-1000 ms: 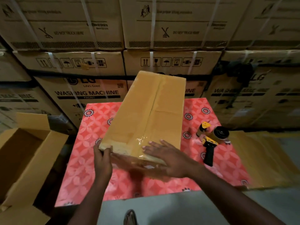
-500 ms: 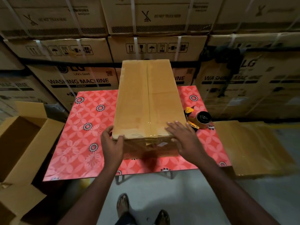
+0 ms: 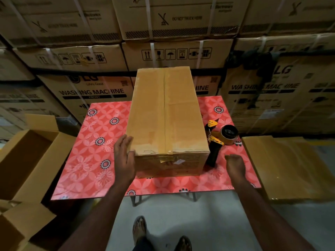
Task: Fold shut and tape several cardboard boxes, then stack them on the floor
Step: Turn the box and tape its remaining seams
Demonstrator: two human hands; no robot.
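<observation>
A long brown cardboard box (image 3: 165, 115) lies flat on the red patterned table (image 3: 87, 160), its top flaps closed and a strip of tape running along the centre seam. My left hand (image 3: 125, 156) rests with straight fingers against the box's near left corner. My right hand (image 3: 235, 165) hovers over the table to the right of the box, fingers loosely curled, holding nothing. A yellow and black tape dispenser (image 3: 218, 140) lies just beyond that hand, beside the box's right side.
Open empty cardboard boxes (image 3: 27, 160) stand on the floor at the left. A flattened stack of cardboard (image 3: 290, 167) lies at the right of the table. Stacked washing machine cartons (image 3: 94, 89) form a wall behind. My feet (image 3: 139, 230) stand on grey floor.
The box went from tilted to lying flat and straight on the table. My right hand left the box's near end and moved right toward the tape dispenser.
</observation>
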